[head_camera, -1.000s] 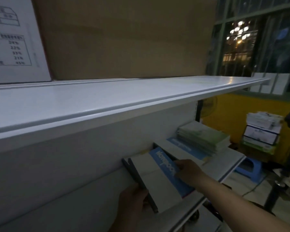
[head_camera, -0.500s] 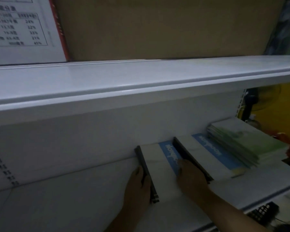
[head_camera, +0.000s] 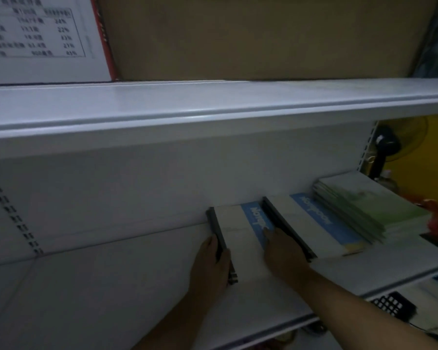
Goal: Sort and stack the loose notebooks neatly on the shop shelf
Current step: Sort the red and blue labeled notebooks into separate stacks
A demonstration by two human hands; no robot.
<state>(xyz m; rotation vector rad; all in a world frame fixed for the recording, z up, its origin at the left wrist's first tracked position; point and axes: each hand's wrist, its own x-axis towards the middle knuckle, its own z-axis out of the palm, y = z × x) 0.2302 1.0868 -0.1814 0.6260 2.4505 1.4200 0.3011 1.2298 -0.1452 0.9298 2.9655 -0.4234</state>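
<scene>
Stack (head_camera: 238,236) lies on shelf (head_camera: 99,286), right btwn both hands, long side pointing to the back wall. L hand (head_camera: 209,266) grips its dark left edge. R hand (head_camera: 285,251) rests flat on top, just beside 2nd stack (head_camera: 309,223).

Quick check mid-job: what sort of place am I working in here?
Most likely a stationery shop or its stockroom: white metal shelving with slotted uprights, a notebook stack lined up beside a matching stack and a green-covered pile, and a big cardboard carton stored overhead.
</scene>
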